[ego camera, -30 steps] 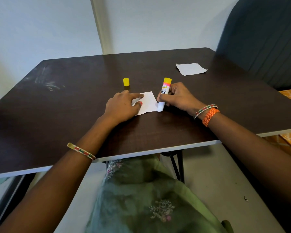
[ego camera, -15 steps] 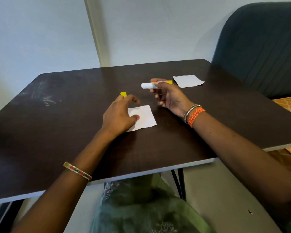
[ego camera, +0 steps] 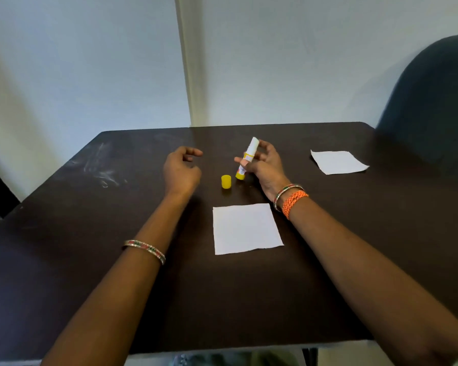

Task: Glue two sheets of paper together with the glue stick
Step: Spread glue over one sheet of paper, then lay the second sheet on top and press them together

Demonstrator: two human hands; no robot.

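My right hand grips the glue stick, a white tube with a yellow base, held tilted with its yellow end down near the table. The stick's yellow cap stands on the table just left of it. My left hand hovers left of the cap, fingers loosely curled and apart, holding nothing. One white square sheet of paper lies flat on the dark table, nearer to me than both hands. A second white sheet lies at the far right.
The dark brown table has pale scuff marks at its far left. A dark upholstered chair back stands behind the table's right corner. A pale wall runs behind the table.
My left hand lifted off the near sheet and moved away from me, past the cap. My right hand turned the glue stick from lying sideways to upright, yellow end down.
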